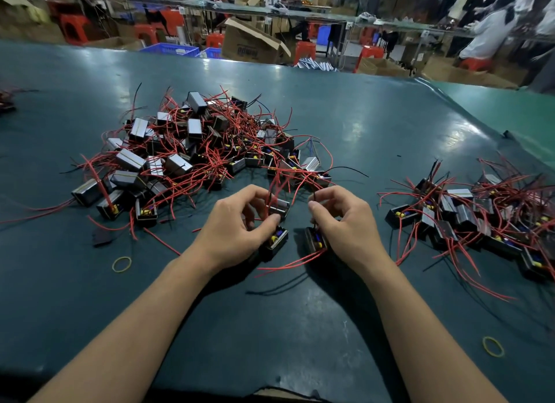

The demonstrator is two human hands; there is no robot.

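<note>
- Left hand (pixel 240 222): fingers curled, grip closed on a grey box (pixel 280 207), thumb under it, held just above the desk (pixel 300 312).
- A black box (pixel 274 242) with its open side up, yellow and blue parts inside, lies right under that thumb. Cannot tell if the hand holds it too.
- Right hand (pixel 345 222): thumb and forefinger pinch a thin black wire (pixel 314 197) that runs up from a second box (pixel 314 241). This box stands tilted on the desk against the fingers.
- Red wires (pixel 288 263) trail from both boxes toward the person, loose on the desk.
- All three boxes are at desk centre, between the big pile (pixel 192 150) on the left and the small pile (pixel 480 216) on the right.
- Many big-pile boxes look banded; two loose bands (pixel 121 264) lie on the desk.
- Step, as I judge it: splitting a bundle into single boxes and freeing their wires.
- Progress: early, the big pile is far larger.
- Next move likely needs the hands to draw apart slowly so the crossed red wires slip free, then the boxes go to the small pile.
- Risk: a hard tug may pull a wire from its box.
</note>
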